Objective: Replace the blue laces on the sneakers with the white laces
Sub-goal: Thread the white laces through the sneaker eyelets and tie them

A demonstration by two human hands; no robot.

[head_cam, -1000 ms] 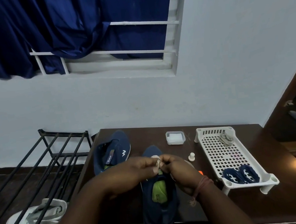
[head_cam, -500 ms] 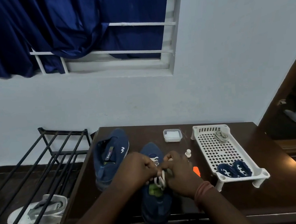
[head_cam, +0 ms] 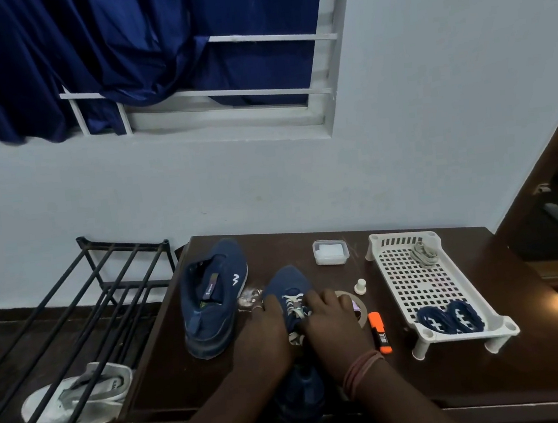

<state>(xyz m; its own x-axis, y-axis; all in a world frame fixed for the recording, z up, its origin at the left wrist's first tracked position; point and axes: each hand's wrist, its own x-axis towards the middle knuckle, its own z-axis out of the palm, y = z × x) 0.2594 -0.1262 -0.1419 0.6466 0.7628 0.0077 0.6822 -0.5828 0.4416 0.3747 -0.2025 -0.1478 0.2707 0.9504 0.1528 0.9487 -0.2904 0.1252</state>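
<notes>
A navy sneaker (head_cam: 287, 282) stands in the middle of the dark table (head_cam: 424, 364), toe pointing away, with a white lace (head_cam: 294, 301) crossed through its front eyelets. My left hand (head_cam: 265, 331) and my right hand (head_cam: 332, 324) lie knuckles-up on either side of its tongue. Both pinch the white lace, a bit of which shows between them. The second navy sneaker (head_cam: 211, 299) stands to the left with no lace. Two coiled blue laces (head_cam: 449, 319) lie at the near end of a white perforated tray (head_cam: 412, 276).
A pale lace bundle (head_cam: 424, 253) sits at the tray's far end. An orange highlighter (head_cam: 380, 332), a tape roll (head_cam: 359, 307), a small white cap (head_cam: 360, 285) and a lidded box (head_cam: 330, 251) lie around the shoe. A black shoe rack (head_cam: 86, 321) with white sneakers (head_cam: 79, 392) stands left.
Both hands have dropped from pinching the lace above the shoe down onto the sneaker, and the white lace now shows crossed through the front eyelets. The view tilted slightly.
</notes>
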